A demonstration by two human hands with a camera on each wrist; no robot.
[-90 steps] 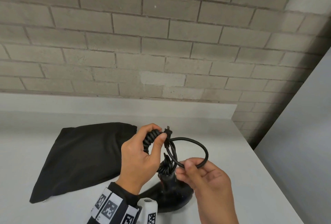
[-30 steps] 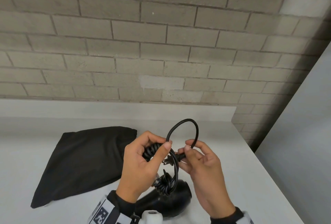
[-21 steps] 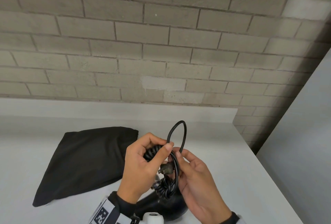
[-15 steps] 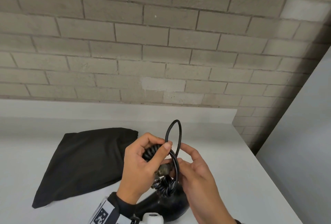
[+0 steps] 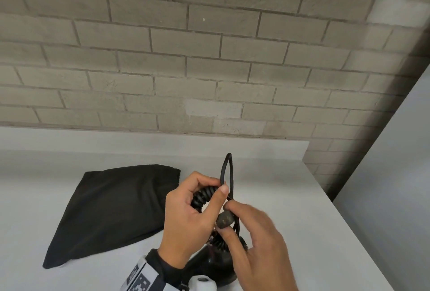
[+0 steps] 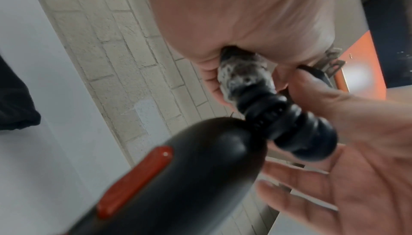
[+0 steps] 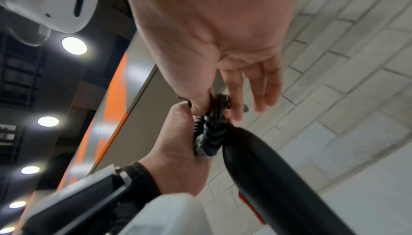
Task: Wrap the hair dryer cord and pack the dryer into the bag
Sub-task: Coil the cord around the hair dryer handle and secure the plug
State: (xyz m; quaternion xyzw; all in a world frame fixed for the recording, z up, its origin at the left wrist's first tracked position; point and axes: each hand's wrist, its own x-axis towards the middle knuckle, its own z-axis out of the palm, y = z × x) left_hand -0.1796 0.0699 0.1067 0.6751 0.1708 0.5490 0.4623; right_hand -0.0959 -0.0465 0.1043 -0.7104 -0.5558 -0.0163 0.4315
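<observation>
The black hair dryer (image 5: 216, 265) sits near the table's front edge under my hands; its red switch (image 6: 133, 180) shows in the left wrist view. My left hand (image 5: 215, 188) grips the coiled cord bundle (image 5: 204, 195) above the dryer's handle. My right hand (image 5: 226, 219) pinches the plug (image 5: 224, 219) between thumb and forefinger, close against the left thumb. A narrow loop of cord (image 5: 226, 172) stands up above both hands. The black bag (image 5: 111, 209) lies flat to the left, untouched. In the right wrist view the coil (image 7: 209, 138) sits between both hands.
The white table (image 5: 290, 197) ends at a right edge close to my right hand. A low white ledge (image 5: 139, 141) and a brick wall (image 5: 209, 57) run along the back. A grey panel (image 5: 395, 174) stands at the far right.
My right hand has drawn the plug down and toward me beside the left thumb. The cord loop has narrowed from a wide ring to a slim upright one. The bag has not moved.
</observation>
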